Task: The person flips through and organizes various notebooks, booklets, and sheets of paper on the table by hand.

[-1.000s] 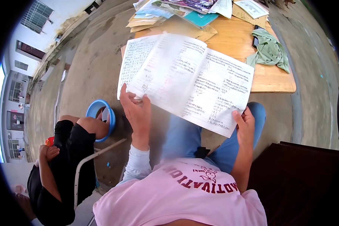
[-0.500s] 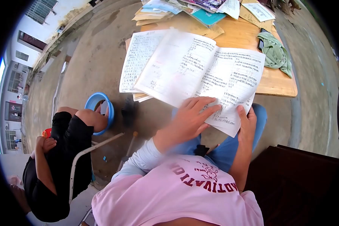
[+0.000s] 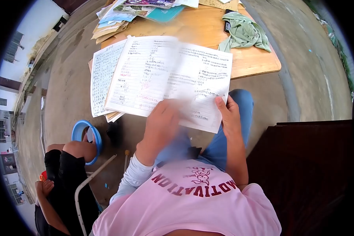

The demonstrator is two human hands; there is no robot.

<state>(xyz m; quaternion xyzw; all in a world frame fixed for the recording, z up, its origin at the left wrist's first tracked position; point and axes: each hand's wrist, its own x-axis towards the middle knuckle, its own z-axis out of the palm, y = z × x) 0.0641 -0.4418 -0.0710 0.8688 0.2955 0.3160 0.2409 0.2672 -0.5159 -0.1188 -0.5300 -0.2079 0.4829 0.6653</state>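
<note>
Notebook, spread open just ahead of both hands, reaches over the near edge of the desk as I watch through the head camera; the right hand is closed on its lower right corner, thumb on the page. My view of the left hand is blurred at the lower edge near the middle, so I cannot tell how far it is open or whether it grips a page. Beyond the right hand I see a green cloth beside a phone, and beyond the left a paper pile.

"MOTIVATION" on pink shirt, notebook handwriting too small to read
</note>
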